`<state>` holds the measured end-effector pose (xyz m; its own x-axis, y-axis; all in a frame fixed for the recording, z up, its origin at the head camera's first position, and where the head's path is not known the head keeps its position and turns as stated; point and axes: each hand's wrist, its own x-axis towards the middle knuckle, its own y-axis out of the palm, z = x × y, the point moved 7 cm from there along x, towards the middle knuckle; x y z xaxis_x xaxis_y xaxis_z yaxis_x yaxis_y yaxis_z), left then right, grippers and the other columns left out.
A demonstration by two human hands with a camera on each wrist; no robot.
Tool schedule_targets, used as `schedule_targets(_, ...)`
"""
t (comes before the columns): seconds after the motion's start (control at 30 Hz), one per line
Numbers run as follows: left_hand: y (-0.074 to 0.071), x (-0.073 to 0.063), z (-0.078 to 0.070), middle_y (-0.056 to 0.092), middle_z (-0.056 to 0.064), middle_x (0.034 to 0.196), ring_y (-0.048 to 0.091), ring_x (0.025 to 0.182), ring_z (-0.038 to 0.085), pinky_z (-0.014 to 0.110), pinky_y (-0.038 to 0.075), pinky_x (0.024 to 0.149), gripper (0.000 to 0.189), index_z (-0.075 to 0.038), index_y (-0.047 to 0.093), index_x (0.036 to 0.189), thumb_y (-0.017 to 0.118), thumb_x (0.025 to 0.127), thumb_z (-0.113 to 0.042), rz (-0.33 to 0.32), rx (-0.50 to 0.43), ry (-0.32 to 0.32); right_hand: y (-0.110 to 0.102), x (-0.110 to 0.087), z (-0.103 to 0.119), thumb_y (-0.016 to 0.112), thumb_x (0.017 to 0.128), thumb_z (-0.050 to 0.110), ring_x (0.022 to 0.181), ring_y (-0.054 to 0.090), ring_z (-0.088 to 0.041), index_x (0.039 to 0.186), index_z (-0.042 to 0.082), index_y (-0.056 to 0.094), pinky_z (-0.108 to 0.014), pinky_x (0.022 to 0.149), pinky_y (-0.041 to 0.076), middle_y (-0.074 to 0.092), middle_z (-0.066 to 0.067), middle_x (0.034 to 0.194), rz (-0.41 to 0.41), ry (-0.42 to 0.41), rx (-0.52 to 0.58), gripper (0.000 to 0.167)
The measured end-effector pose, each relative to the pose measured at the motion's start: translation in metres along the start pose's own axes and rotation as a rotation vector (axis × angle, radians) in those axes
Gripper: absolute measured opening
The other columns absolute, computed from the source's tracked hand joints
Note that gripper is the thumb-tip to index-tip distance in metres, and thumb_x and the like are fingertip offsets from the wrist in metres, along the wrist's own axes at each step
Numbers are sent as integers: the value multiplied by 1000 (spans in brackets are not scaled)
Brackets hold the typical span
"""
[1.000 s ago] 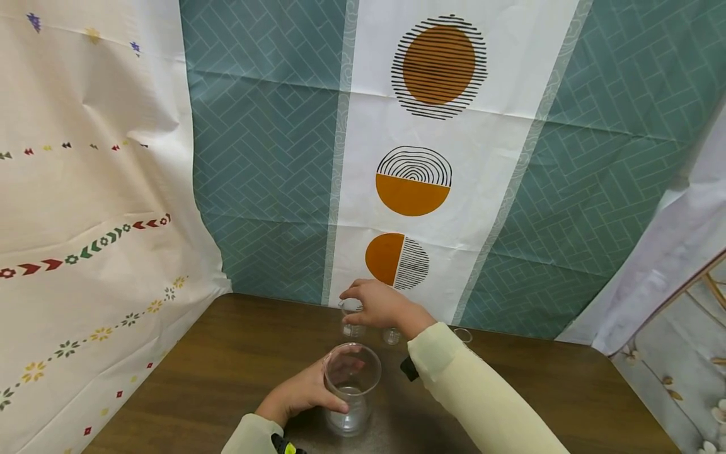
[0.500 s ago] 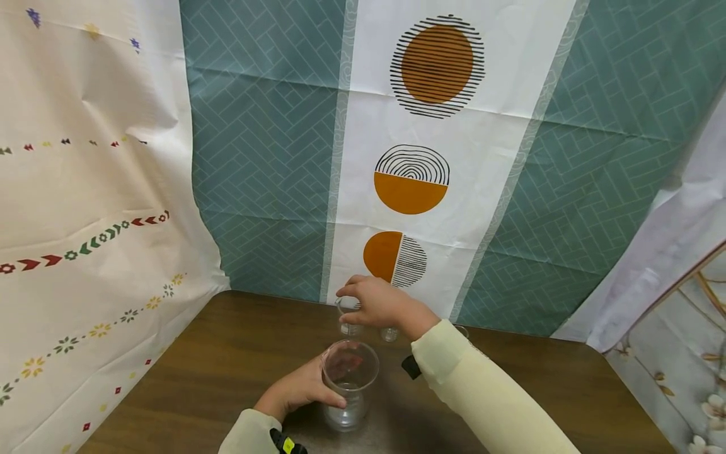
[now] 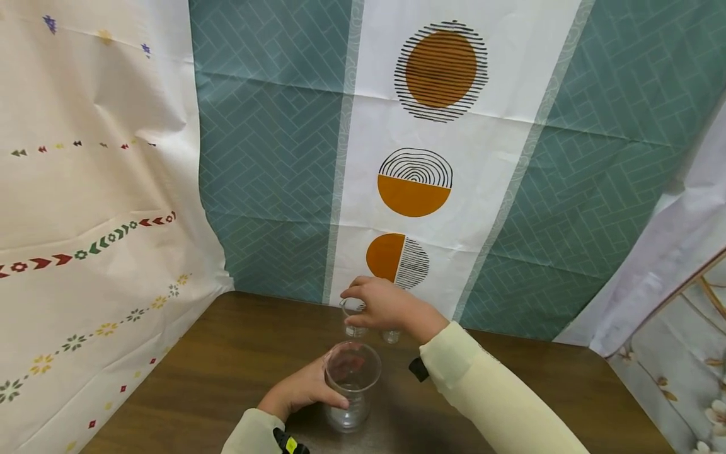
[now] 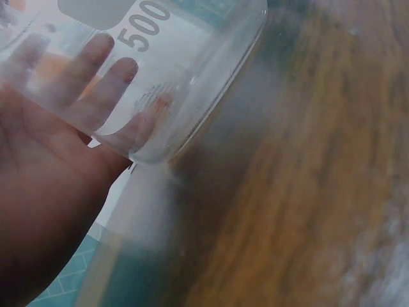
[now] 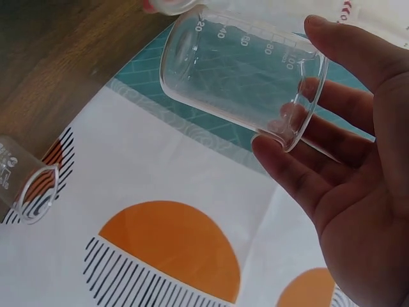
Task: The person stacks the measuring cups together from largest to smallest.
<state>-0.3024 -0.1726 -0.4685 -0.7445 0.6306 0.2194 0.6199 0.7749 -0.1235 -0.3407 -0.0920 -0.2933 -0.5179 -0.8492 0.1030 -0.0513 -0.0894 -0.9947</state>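
My left hand [image 3: 309, 388] grips a large clear glass beaker [image 3: 356, 403] near the front of the table. In the left wrist view its wall [image 4: 185, 70] bears a white 500, and my fingers show through the glass. Farther back, my right hand [image 3: 387, 306] holds a smaller clear beaker [image 3: 353, 329] from above by its rim. In the right wrist view this beaker [image 5: 233, 77] has white marks from 20 to 100 and looks empty. Whether its base touches the table, I cannot tell. Another small glass beaker [image 3: 390, 336] stands just to its right, partly behind my right hand.
The brown wooden table [image 3: 227, 353] ends at the back against a hanging cloth [image 3: 272, 189] with teal panels and orange circles. A cream patterned cloth [image 3: 96, 208] hangs at the left, and a floral cloth [image 3: 675, 372] at the right.
My right forearm has shifted slightly to the right and now covers a clear ring-shaped rim seen earlier on the table. Both hands keep their holds on the beakers.
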Motion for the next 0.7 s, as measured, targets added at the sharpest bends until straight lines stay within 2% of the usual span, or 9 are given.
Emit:
schedule_targets(0.2,1,1,-1,43,20,147,37,138,36,22,36,106,93,-14,25,150,82,77,-17,5,-9,-3,-6,-4,8,70,88,38,108,62,-17,128,14,63,-31,94,51,62,-3,125,-1,-29,-6,47)
schedule_targets(0.37,1,0,2,42,18,148,39,138,30,26,36,108,92,-17,25,150,81,77,-20,5,-4,-31,-8,-6,13,70,87,38,108,62,-16,128,14,63,-31,94,51,62,-3,124,6,-43,-18,48)
schedule_targets(0.5,1,0,3,42,16,148,41,137,25,28,36,109,92,-17,25,150,81,78,-22,12,-5,-27,-10,-8,17,70,87,39,108,62,-17,128,14,63,-31,94,52,62,-3,124,9,-44,-20,48)
schedule_targets(0.7,1,1,2,40,19,149,38,139,32,34,37,109,90,-17,25,150,81,78,-20,26,-34,-11,-14,-13,22,72,86,39,104,63,-16,126,14,64,-29,91,53,64,-2,121,-12,-64,-14,48)
